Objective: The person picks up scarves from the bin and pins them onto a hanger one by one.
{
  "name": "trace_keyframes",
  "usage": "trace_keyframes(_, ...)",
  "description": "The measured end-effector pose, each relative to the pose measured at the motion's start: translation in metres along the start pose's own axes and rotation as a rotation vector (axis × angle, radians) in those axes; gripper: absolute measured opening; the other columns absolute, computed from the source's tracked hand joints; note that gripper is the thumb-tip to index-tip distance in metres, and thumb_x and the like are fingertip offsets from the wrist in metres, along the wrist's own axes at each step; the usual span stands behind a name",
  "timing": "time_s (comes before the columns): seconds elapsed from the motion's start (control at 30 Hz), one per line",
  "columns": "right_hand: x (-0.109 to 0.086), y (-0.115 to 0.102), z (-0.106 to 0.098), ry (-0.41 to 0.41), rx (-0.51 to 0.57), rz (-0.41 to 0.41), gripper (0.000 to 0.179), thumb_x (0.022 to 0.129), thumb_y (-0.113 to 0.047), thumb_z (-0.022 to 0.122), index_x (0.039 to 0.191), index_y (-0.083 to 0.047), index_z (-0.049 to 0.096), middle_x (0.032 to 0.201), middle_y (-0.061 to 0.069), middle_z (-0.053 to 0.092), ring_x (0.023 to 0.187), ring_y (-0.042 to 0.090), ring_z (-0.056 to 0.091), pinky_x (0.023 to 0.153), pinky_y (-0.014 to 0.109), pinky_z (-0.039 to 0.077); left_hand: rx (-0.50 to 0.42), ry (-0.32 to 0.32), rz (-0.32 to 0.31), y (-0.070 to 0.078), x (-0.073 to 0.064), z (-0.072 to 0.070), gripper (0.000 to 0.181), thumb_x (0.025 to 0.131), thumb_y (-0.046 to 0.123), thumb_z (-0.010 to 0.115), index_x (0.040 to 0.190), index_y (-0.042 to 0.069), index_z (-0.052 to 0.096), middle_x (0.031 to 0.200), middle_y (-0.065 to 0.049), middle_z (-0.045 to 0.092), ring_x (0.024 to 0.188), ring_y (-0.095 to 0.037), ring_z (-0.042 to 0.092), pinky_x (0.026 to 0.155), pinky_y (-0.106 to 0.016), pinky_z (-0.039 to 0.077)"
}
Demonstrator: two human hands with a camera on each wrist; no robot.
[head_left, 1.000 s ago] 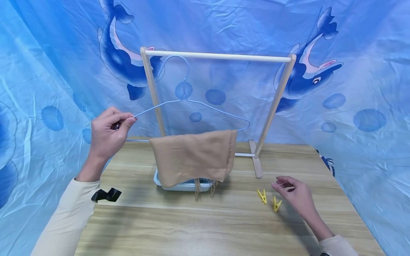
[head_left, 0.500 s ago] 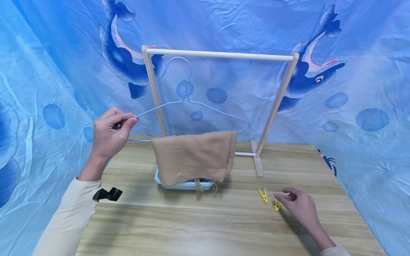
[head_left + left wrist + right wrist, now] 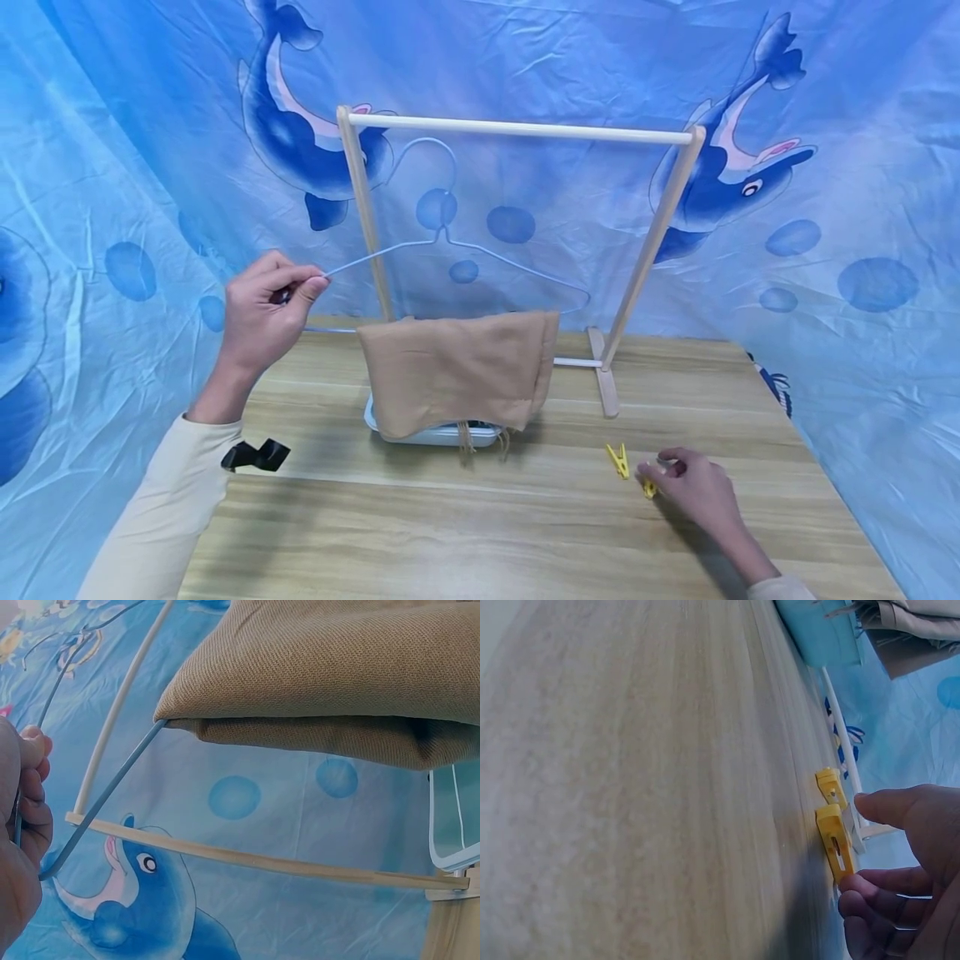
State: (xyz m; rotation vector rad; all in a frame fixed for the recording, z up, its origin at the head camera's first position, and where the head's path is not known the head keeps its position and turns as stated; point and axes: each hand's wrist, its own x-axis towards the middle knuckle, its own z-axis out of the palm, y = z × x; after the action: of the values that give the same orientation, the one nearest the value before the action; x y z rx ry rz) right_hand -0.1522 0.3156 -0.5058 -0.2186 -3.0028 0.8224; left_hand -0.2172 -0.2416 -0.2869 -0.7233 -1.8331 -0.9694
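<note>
In the head view my left hand [image 3: 266, 312] grips the left corner of a light-blue wire clothes hanger [image 3: 517, 259]. A folded tan cloth with fringed ends [image 3: 457, 375] hangs over the hanger's bottom bar; the left wrist view shows the same cloth [image 3: 337, 667] close up. My right hand [image 3: 697, 492] is low over the table, at the nearer yellow clothespin [image 3: 649, 490]. In the right wrist view, thumb and fingers stand apart around that clothespin [image 3: 834, 841], a fingertip at its lower end. A second yellow clothespin [image 3: 618, 461] lies just to its left.
A wooden rack [image 3: 517, 127] with a white top rail stands at the back of the wood-grain table [image 3: 450, 533]. Partly hidden below the cloth is a light-blue tray [image 3: 435, 437]. Blue dolphin-printed curtains [image 3: 585, 67] surround the table.
My right hand has come down onto the nearer clothespin, its fingertips now covering the clothespin's upper part. My left hand keeps holding the hanger, which has shifted slightly right in view.
</note>
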Motion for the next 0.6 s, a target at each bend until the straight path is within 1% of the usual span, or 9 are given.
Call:
trace_keyframes(0.13, 0.0021, -0.0003, 0.0023, -0.017, -0.026, -0.004, 0.062, 0.086, -0.055, 0.076, 0.113, 0.001, 0.072, 0.074, -0.001, 0.063, 0.061, 0.015, 0.052, 0.052, 0.029, 0.038, -0.014, -0.006, 0.004, -0.0006, -0.0007, 0.0012, 0.013, 0.08, -0.019, 0.075, 0.09, -0.01, 0.077, 0.074, -0.005, 0.056, 0.065, -0.002, 0.044, 0.058, -0.017, 0.031)
trace_keyframes(0.3, 0.0048, -0.0015, 0.003, -0.011, -0.049, -0.036, 0.059, 0.086, -0.053, 0.078, 0.11, 0.001, 0.073, 0.074, -0.001, 0.063, 0.061, 0.015, 0.052, 0.054, 0.03, 0.039, -0.017, -0.002, 0.006, -0.0011, -0.0015, 0.0022, 0.013, 0.08, -0.019, 0.075, 0.09, -0.01, 0.077, 0.073, -0.006, 0.055, 0.065, -0.002, 0.043, 0.057, -0.016, 0.031)
trace_keyframes(0.43, 0.0063, -0.0016, 0.0033, 0.0, -0.056, -0.074, 0.053, 0.084, -0.045, 0.082, 0.107, 0.001, 0.073, 0.073, -0.001, 0.063, 0.062, 0.014, 0.052, 0.054, 0.031, 0.04, -0.022, 0.002, 0.004, -0.001, -0.0017, 0.0031, 0.014, 0.079, -0.019, 0.075, 0.089, -0.01, 0.077, 0.073, -0.006, 0.054, 0.065, -0.002, 0.043, 0.057, -0.016, 0.03)
trace_keyframes(0.6, 0.0068, -0.0022, 0.0009, 0.014, -0.052, -0.13, 0.046, 0.082, -0.033, 0.083, 0.108, 0.003, 0.072, 0.072, -0.002, 0.059, 0.062, 0.014, 0.05, 0.056, 0.032, 0.039, -0.032, 0.01, -0.002, -0.0007, -0.0015, 0.0035, 0.012, 0.08, -0.018, 0.075, 0.088, -0.01, 0.077, 0.073, -0.003, 0.055, 0.065, -0.002, 0.043, 0.057, -0.016, 0.03)
